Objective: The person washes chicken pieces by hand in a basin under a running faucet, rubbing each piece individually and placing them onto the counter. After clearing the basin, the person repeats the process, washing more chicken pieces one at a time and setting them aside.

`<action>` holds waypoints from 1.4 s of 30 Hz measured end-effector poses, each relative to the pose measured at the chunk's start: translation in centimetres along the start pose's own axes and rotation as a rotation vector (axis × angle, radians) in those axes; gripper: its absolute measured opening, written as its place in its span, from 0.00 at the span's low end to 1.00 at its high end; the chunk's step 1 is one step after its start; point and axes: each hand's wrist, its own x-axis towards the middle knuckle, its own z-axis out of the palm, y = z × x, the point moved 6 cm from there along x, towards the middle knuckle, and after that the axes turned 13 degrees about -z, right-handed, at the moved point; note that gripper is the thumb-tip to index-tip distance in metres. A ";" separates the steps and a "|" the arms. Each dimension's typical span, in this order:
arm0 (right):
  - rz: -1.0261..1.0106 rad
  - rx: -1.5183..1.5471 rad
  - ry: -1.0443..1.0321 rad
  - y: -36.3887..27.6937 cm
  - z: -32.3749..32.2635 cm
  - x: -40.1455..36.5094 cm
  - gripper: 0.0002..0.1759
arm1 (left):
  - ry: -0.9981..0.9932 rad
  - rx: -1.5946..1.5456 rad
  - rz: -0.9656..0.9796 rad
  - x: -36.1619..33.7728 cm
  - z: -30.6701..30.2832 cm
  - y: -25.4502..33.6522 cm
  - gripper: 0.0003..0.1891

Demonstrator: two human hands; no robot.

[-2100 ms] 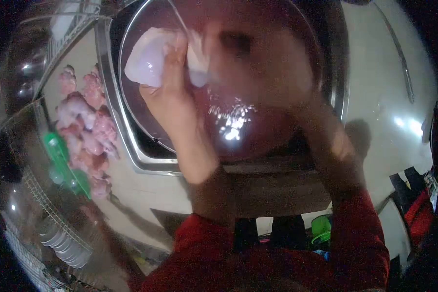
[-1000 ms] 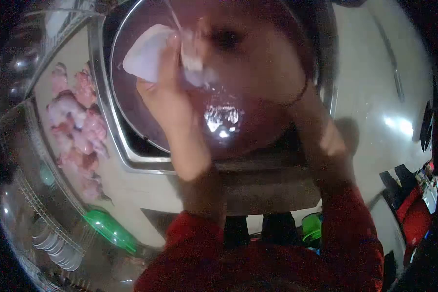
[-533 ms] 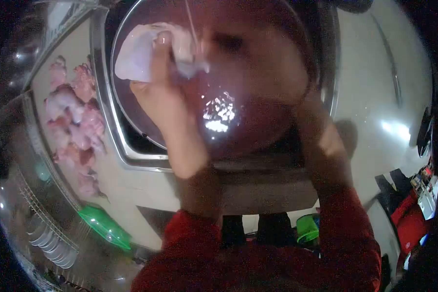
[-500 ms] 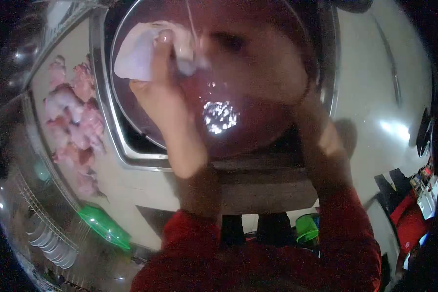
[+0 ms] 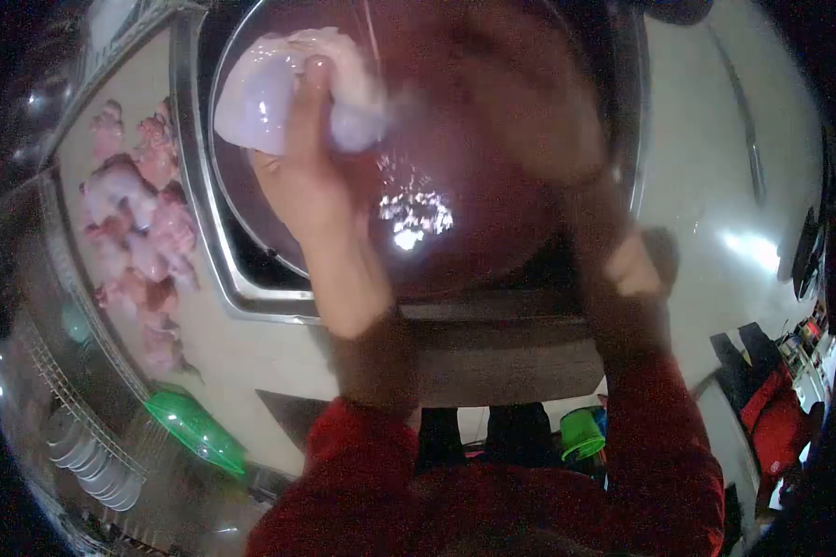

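My left hand (image 5: 316, 167) grips a pale, glossy piece of meat (image 5: 260, 93), its thumb pressed on top, at the left side of a large round basin (image 5: 293, 269). Reddish liquid (image 5: 418, 251) fills the basin, and a thin stream of water falls beside the meat. To the right, over the liquid, my right hand (image 5: 539, 121) is dark and smeared by motion, apart from the meat; its fingers cannot be made out.
Raw pink meat pieces (image 5: 144, 232) lie on the counter (image 5: 260, 348) left of the metal sink rim (image 5: 223, 265). A green container (image 5: 195, 432), stacked dishes (image 5: 97, 469), a green bucket (image 5: 581, 434) and a person in red (image 5: 776, 427) are around the lower edges.
My right hand has moved away from the meat, to the right. The pale piece in my left hand shows more of its glossy surface.
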 end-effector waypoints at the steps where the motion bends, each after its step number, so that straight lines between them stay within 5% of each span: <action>1: 0.062 0.079 -0.011 -0.2 0.5 0.2 0.13 | -0.001 -0.002 0.001 0.1 0.0 -0.1 0.16; 5: 0.149 0.081 0.015 0.0 1.2 -0.6 0.14 | 0.026 0.114 0.038 0.3 -0.4 -0.6 0.15; 7: -0.133 -0.200 -0.073 -1.0 1.3 -0.3 0.14 | 0.011 0.094 0.024 0.2 -0.2 -0.7 0.14; 13: -0.260 -0.659 -0.228 -0.5 1.8 -2.0 0.19 | 0.053 0.143 0.069 0.2 0.0 -0.3 0.14; 16: -0.134 -0.398 -0.283 -0.7 1.8 -1.7 0.18 | 0.016 0.089 -0.016 0.6 -0.7 -0.7 0.13; 20: -0.080 -0.426 -0.144 -0.8 1.4 -1.1 0.17 | 0.039 0.118 0.080 1.0 -1.2 -0.4 0.12; 22: -0.034 0.020 0.019 -0.3 1.2 -0.4 0.17 | 0.040 0.113 0.073 0.7 -0.9 -0.3 0.12; 25: -0.024 -0.359 -0.091 -0.7 0.5 -0.3 0.17 | 0.068 0.169 0.056 0.2 -0.4 -0.1 0.12; 29: 0.070 -0.384 -0.137 0.1 0.7 -0.8 0.17 | -0.016 0.268 0.097 -0.1 0.2 -0.3 0.12; 31: -0.081 -0.486 -0.095 -0.7 0.5 -0.6 0.16 | -0.058 0.325 0.144 0.0 0.6 -0.3 0.12; 36: 0.041 -0.147 -0.121 -1.1 -1.0 -0.1 0.15 | -0.016 0.021 -0.042 -0.6 1.1 -0.7 0.12; 42: 0.032 -0.273 -0.085 0.5 -1.2 -0.6 0.15 | -0.035 0.136 0.004 -0.1 0.2 -0.4 0.13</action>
